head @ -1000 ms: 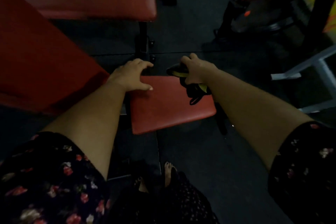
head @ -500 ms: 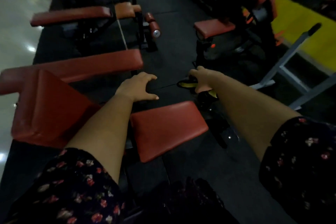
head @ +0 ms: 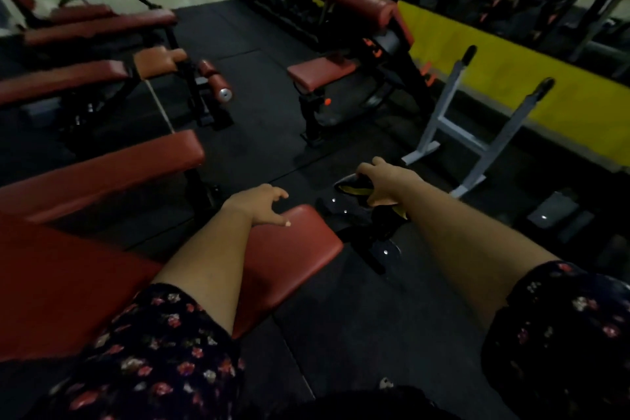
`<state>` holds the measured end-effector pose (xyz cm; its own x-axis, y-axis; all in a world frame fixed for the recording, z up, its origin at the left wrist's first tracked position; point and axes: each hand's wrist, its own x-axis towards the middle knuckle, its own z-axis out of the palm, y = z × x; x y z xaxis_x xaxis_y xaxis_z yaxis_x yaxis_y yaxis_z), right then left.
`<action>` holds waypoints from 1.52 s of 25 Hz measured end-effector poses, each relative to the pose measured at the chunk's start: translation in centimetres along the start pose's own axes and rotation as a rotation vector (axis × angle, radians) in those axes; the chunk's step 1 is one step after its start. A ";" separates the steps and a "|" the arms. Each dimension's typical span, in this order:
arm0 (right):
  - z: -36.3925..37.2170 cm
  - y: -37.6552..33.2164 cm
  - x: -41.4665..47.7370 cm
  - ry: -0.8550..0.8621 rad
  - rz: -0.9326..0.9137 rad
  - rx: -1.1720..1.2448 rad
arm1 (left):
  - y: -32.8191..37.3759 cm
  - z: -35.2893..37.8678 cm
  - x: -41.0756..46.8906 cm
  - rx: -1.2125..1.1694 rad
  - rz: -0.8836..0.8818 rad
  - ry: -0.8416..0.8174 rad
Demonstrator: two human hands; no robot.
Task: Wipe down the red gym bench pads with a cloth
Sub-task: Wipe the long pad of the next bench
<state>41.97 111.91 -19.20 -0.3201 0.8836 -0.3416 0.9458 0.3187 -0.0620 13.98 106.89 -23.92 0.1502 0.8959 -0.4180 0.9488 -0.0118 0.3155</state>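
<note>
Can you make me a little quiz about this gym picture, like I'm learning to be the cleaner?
1. Which hand grips the dark cloth with yellow patches? A. left B. right C. both
2. Fill in: the left hand, holding nothing, reaches over the far end of the red padded bench ____.
3. True or false: the cloth lies spread flat on that red pad.

Key: 1 B, the right hand. 2 seat. 3 false: it is bunched in the hand, off the pad, past its far right corner.
</note>
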 end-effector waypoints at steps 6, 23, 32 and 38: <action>5.9 9.7 -1.7 -0.101 0.165 0.207 | 8.3 6.1 5.8 -0.032 0.072 -0.097; 7.6 35.4 2.9 -0.086 0.262 0.340 | 28.7 9.0 23.0 0.051 0.085 -0.079; 2.8 45.3 14.3 -0.140 0.311 0.294 | 34.3 3.3 40.1 0.041 0.225 -0.152; 0.7 49.6 20.8 -0.158 0.317 0.298 | 36.0 0.6 48.3 0.245 0.311 -0.227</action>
<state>82.23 145.85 -30.05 -0.0224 0.8509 -0.5248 0.9774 -0.0917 -0.1903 55.58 149.44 -33.25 0.4700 0.7133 -0.5199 0.8824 -0.3943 0.2567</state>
